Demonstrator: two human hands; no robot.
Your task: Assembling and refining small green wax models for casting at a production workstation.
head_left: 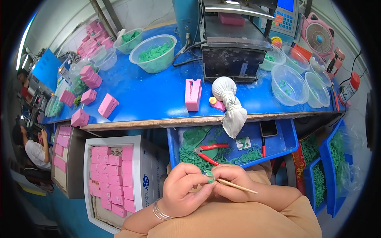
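A long workbench [151, 95] with a blue top and a pale wooden front edge runs across the room, its surface brightly and evenly lit. Behind its far edge stands a light wall [131, 14], crossed by a dark slanting post [104, 18]. A bright strip of light [23, 43] glows at the far left. Below the bench's front edge hangs a blue drawer [278, 144], pulled open. On the left, under the bench, the floor [71, 216] is blue, and a person sits at another station [33, 148].

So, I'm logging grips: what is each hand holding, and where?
Left hand pinches a small green rubbery piece at its edge; right hand grips a thin wooden stick near its tip.
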